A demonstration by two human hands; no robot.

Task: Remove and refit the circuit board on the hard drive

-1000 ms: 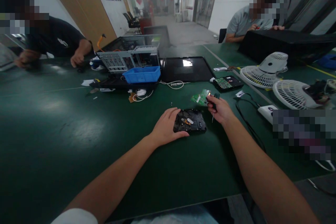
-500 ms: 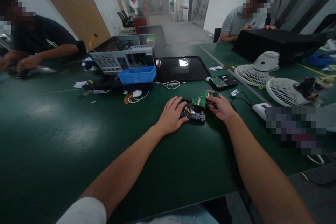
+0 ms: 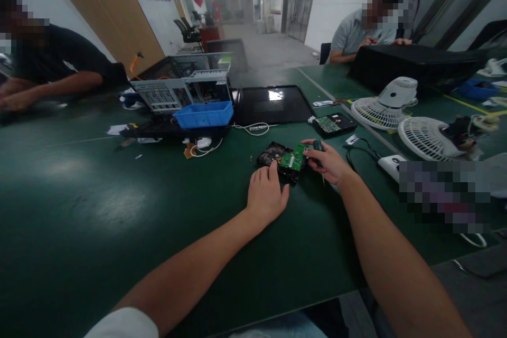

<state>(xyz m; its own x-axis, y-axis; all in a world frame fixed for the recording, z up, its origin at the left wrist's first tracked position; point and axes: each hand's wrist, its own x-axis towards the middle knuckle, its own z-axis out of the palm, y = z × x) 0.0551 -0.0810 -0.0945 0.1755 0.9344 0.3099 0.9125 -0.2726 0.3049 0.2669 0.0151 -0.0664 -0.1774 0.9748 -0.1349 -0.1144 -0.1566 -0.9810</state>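
Observation:
A black hard drive [image 3: 269, 153] lies on the green table in front of me. My left hand [image 3: 266, 190] is at its near edge, fingertips by the casing and thumb spread apart, gripping nothing. Over the right part of the drive is a green circuit board [image 3: 292, 158], tilted, its right end pinched in the fingers of my right hand [image 3: 328, 161]. That same hand also keeps a screwdriver [image 3: 318, 146] with a dark green handle, its thin shaft pointing down toward the table. Whether the board touches the drive, I cannot tell.
Another hard drive [image 3: 335, 124] lies beyond my right hand. Farther off are a blue tray [image 3: 204, 115], an opened computer case [image 3: 158, 96] and a black panel [image 3: 273, 105]. To the right stand white fans [image 3: 423, 137] and a power strip [image 3: 390, 166]. Two people sit across the table.
My left hand has slid back toward me to the drive's near edge, uncovering its left part. The circuit board and my right hand have shifted slightly left, over the drive.

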